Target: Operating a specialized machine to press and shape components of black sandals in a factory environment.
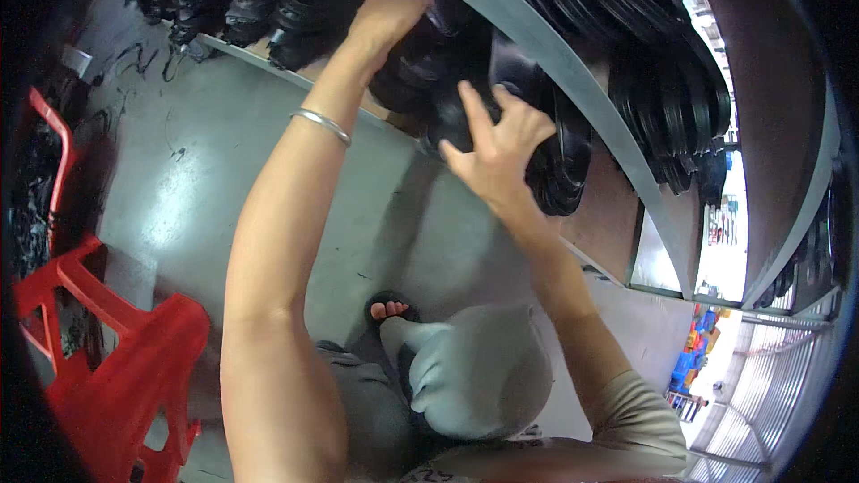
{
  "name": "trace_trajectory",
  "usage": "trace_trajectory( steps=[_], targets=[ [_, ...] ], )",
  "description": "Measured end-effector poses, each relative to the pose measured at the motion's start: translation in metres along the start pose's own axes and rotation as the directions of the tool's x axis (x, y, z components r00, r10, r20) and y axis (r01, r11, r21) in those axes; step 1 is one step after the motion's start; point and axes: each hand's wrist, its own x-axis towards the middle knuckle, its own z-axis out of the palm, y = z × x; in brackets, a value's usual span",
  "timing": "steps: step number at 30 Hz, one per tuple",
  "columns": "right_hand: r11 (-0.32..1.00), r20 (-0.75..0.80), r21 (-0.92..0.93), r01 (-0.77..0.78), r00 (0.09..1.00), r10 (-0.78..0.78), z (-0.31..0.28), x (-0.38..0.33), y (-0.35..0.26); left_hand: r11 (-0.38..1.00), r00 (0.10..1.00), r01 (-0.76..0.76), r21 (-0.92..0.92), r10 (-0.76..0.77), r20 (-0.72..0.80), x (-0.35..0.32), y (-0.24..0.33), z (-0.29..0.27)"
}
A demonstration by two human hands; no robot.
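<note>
Black rubber parts point(555, 161) crowd the shelf, leaving little gap behind the grey steel shelf rail point(573, 80) that crosses in front. The grey floor point(206, 179) lies open below. Red plastic stools point(116, 358) block the left; beyond them, seemingly more black clutter.

No packages, labels, signs or screens can be made out here.

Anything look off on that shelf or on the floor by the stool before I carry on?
Nothing looks damaged or spilled. Both hands, left hand and right hand, are on the black rubber parts stacked on the shelf. A few loose black scraps lie on the floor near the shelf foot; the red stool stands upright.
</note>
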Motion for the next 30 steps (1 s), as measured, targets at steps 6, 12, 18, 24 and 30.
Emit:
trace_trajectory(
  steps=[6,12,18,24,30],
  targets=[
    [0.999,-0.088,-0.036,-0.038,0.996,0.035,-0.012,0.006,0.008,0.837,0.992,0.065,0.544,0.005,-0.127,-0.019,0.043,0.014],
    [0.988,-0.033,0.07,-0.136,0.99,0.138,-0.028,0.008,0.04,0.729,0.996,0.087,0.679,-0.085,-0.035,-0.044,0.076,-0.015],
    [0.99,-0.122,0.112,-0.09,0.987,0.104,-0.027,0.01,0.06,0.596,0.999,0.043,0.802,-0.029,-0.033,-0.066,0.098,-0.024],
    [0.999,-0.164,-0.036,0.0,0.986,-0.006,-0.036,0.004,0.061,0.355,0.774,-0.414,0.838,-0.347,0.529,-0.152,0.125,0.009],
    [0.995,-0.209,0.085,0.043,0.978,-0.025,-0.03,-0.003,0.069,0.242,0.754,-0.654,0.717,0.285,0.592,-0.19,-0.019,0.096]
  ],
)
